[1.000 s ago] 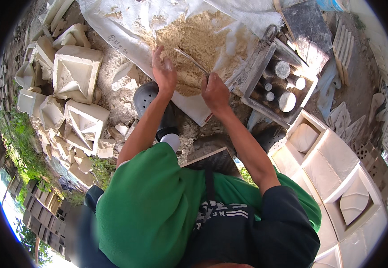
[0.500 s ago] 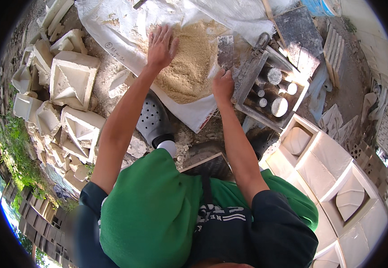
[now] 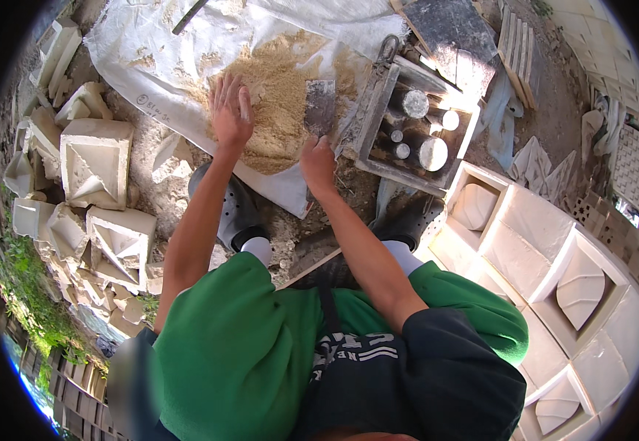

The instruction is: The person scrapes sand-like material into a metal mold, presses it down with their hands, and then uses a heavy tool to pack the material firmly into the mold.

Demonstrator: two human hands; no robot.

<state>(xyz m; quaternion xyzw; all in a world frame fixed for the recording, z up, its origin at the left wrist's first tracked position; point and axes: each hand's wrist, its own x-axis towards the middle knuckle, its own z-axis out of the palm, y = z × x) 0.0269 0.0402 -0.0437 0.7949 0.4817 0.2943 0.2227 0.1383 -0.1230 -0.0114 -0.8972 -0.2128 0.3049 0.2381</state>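
My left hand (image 3: 232, 115) lies with outstretched fingers on the left side of a heap of tan, sandy powder (image 3: 275, 81). The powder is spread over a white woven sheet (image 3: 125, 55). Around the near end of a flat, grey metal scraper (image 3: 319, 106), my right hand (image 3: 317, 163) is closed. The scraper's blade points away from me, at the heap's right side. Just right of it lies a dark metal mould frame (image 3: 366, 158) with several round posts (image 3: 415, 104) inside.
Broken cast blocks (image 3: 96, 163) pile up on the left. At the lower right, pale hollow blocks (image 3: 522, 257) stand in rows. A dark board (image 3: 448, 29) and wooden slats (image 3: 516, 55) lie at the far right. My shoes (image 3: 240, 213) flank the sheet's near corner.
The view has shifted, so the surroundings sit further left. My right hand, with the scraper, has come nearer to my left hand, over the powder. The left hand still rests on the heap.
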